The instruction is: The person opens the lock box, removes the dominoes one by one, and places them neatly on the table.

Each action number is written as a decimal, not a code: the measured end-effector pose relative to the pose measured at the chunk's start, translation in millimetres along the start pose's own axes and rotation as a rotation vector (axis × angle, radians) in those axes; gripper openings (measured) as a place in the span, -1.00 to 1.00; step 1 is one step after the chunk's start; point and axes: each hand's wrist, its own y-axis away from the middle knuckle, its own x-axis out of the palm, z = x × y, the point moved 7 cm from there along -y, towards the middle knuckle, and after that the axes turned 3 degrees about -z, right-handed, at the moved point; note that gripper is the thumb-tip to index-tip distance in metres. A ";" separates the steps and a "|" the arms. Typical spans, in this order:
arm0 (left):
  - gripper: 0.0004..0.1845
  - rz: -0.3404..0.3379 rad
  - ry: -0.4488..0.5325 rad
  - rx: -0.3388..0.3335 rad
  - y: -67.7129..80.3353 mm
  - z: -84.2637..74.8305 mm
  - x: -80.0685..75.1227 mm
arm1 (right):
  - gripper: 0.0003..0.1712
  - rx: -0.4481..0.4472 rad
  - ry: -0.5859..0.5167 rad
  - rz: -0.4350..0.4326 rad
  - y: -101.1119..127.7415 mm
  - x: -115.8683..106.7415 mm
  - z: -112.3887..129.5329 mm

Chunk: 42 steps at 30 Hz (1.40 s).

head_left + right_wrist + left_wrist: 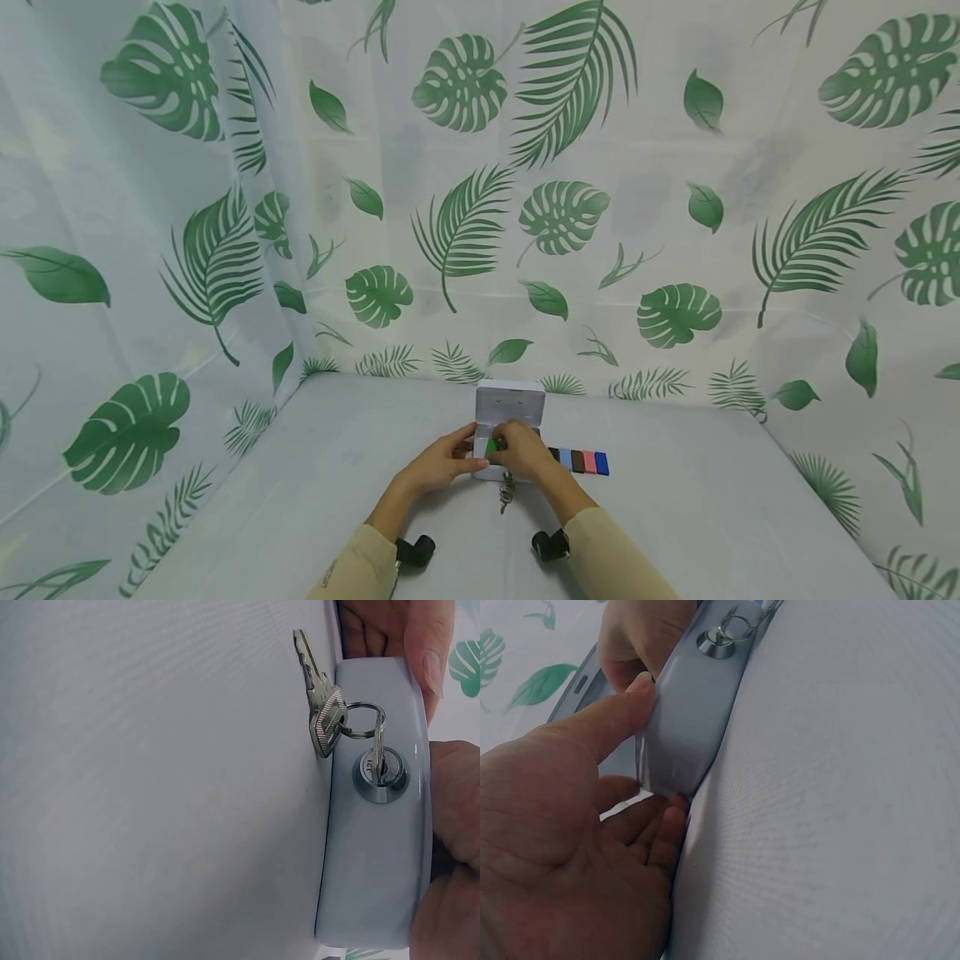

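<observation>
A small white lockbox (379,862) stands on the table with its lid (510,406) raised at the back. My left hand (441,462) holds its left end, thumb along the front rim and fingers at the side wall. Inside the box, my right hand (522,450) reaches down and pinches a flat green piece (492,447), mostly covered by the fingers. On the front wall, one key is in the round lock (381,776); a second key (327,720) hangs from the same ring (364,720) against the tabletop.
Just right of the box lies a row of small flat coloured pieces, among them a light blue piece (565,458), a pink piece (589,462) and a blue piece (602,463). A leaf-patterned curtain (480,333) rises behind the white table (675,500).
</observation>
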 end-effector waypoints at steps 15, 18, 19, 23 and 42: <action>-0.11 -0.004 0.012 -0.020 -1.5 3.2 -1.0 | -0.63 -0.044 -0.030 -0.041 3.6 -3.0 -1.4; -0.11 -0.002 0.008 -0.020 -1.7 4.1 -0.6 | -0.63 -0.049 -0.043 -0.046 4.4 -3.3 -2.7; -0.11 -0.001 0.007 -0.020 -1.7 4.2 -0.4 | -0.63 -0.049 -0.050 -0.046 4.9 -3.4 -3.0; -0.12 -0.001 -0.001 -0.020 -1.9 4.4 -0.3 | -0.63 -0.054 -0.079 -0.054 7.0 -5.0 -2.6; -0.15 -0.004 -0.003 -0.020 0.5 1.4 -0.8 | -0.61 -0.073 -0.210 -0.121 12.3 -14.1 -5.7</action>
